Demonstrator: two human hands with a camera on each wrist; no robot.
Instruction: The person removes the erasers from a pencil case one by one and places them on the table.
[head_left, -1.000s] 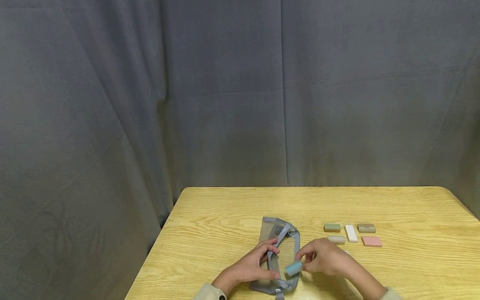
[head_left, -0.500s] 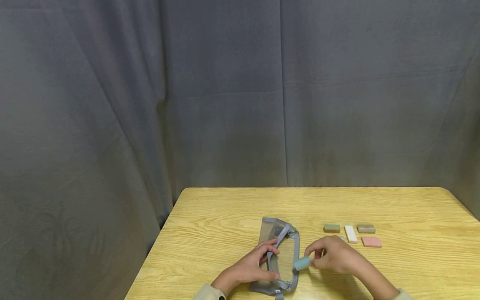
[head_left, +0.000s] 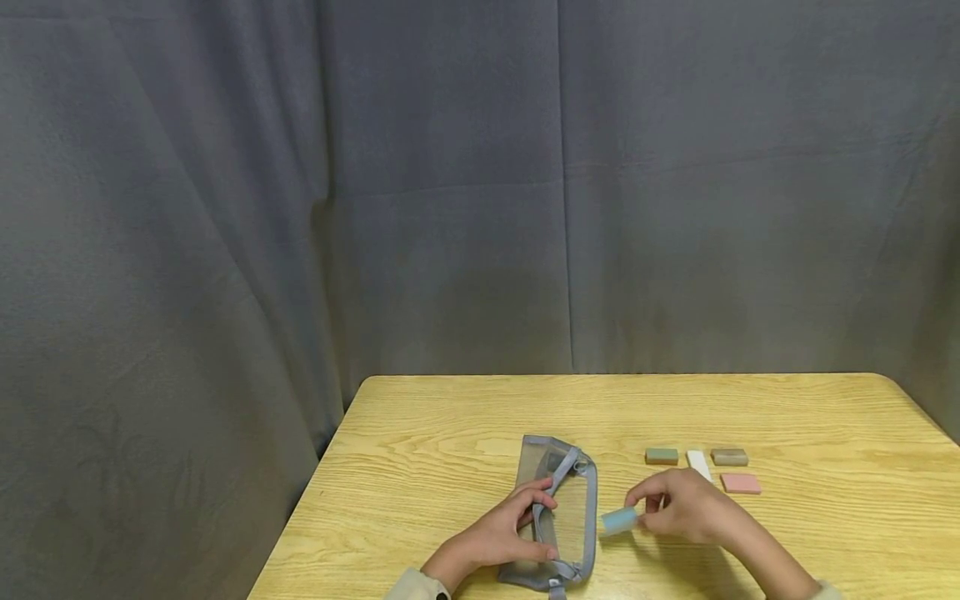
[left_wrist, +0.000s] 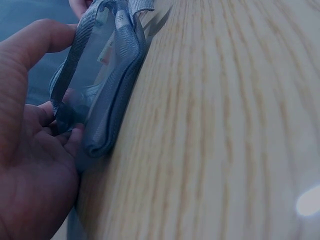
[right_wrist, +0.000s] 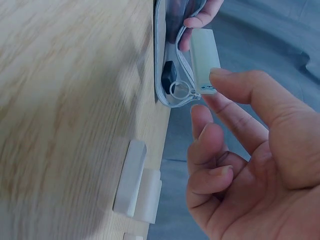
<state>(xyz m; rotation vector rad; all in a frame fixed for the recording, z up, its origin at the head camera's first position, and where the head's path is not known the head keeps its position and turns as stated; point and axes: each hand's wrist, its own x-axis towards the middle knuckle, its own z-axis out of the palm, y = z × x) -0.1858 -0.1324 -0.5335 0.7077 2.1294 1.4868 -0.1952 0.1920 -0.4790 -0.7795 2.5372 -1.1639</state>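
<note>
A grey mesh zip pouch (head_left: 531,468) lies on the table with its mouth spread wide. My left hand (head_left: 501,529) grips the left edge of that mouth, thumb and fingers set apart; in the left wrist view some fingers (left_wrist: 42,117) curl at the zip edge. Just right of the pouch, my right hand (head_left: 688,504) pinches a light blue eraser (head_left: 618,521) by one end, between thumb and forefinger. The eraser (right_wrist: 204,57) appears pale green in the right wrist view, held above the table and apart from the pouch in the head view.
Beyond my right hand lie a green eraser (head_left: 662,457), a white eraser (head_left: 698,463), a brownish eraser (head_left: 729,457) and a pink eraser (head_left: 741,483). A ring zip pull (right_wrist: 180,90) hangs at the pouch's far end. A grey curtain (head_left: 465,208) stands behind the table (head_left: 420,450).
My right hand has drawn back to the right with the blue eraser, from over the pouch's mouth to beside it. It now covers a beige eraser seen earlier. The left hand stays put.
</note>
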